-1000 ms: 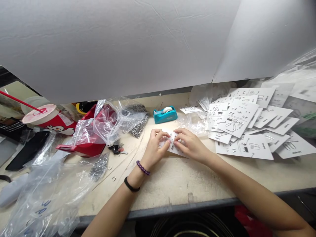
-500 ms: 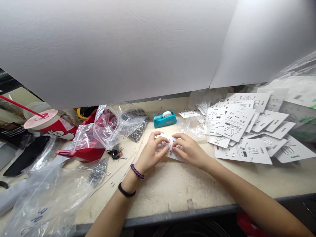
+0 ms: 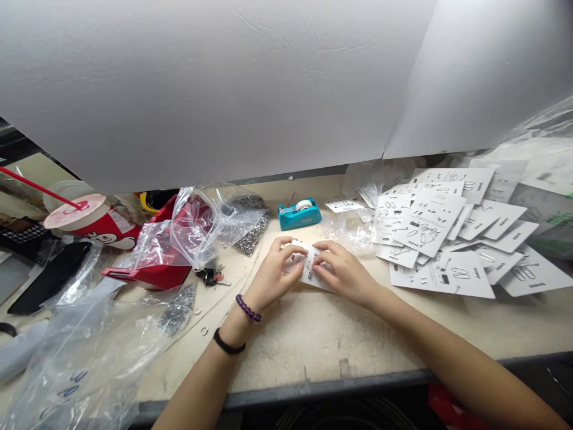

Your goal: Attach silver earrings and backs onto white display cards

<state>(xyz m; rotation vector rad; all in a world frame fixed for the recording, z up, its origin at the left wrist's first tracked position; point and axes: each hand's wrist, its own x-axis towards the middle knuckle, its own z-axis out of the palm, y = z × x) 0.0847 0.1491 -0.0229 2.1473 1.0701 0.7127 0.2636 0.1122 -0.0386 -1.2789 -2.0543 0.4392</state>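
Note:
Both my hands meet over a small white printed card (image 3: 310, 270) lying on the beige table (image 3: 313, 334) just in front of me. My left hand (image 3: 273, 273) has its fingers curled, pinching the card's left edge. My right hand (image 3: 342, 270) presses its bent fingers on the card's right part. Small metal clips seem to sit on the card between my fingertips, too small to make out. A purple bead bracelet and a black band circle my left wrist.
A heap of white printed cards (image 3: 447, 233) spreads at the right. A teal tape dispenser (image 3: 299, 214) stands behind my hands. At the left are clear plastic bags (image 3: 201, 224), a red tray (image 3: 152, 276), a red cup with straw (image 3: 89, 224) and loose metal pieces (image 3: 179, 307). White boards (image 3: 224, 83) rise at the back.
My hands stay on the card with only small finger shifts. The view has drifted slightly.

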